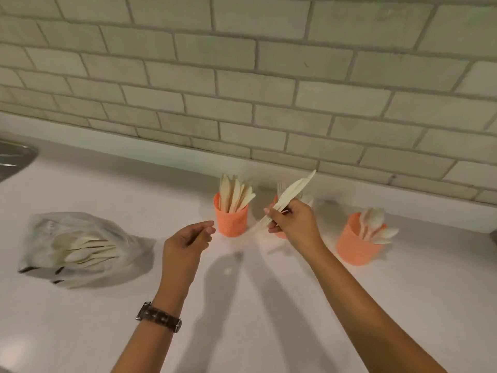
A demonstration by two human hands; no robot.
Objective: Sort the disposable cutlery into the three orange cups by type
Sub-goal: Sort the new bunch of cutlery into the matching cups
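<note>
Three orange cups stand in a row near the tiled wall. The left cup (231, 220) holds several pale knives. My right hand (293, 222) hides most of the middle cup (279, 234), where fork tines show behind it. Several spoons fill the right cup (357, 243). My right hand grips a pale knife (291, 196), blade tilted up and to the right, above the middle cup. My left hand (188, 242) hovers just left of the knife cup, fingers loosely curled, thumb and fingertips close together with nothing visible between them. A clear plastic bag (80, 249) of loose cutlery lies at the left.
The white countertop (242, 305) runs up to a grey tiled wall (242, 90). A metal sink edge (13, 157) shows at the far left. A dark object pokes in at the right edge (494, 238).
</note>
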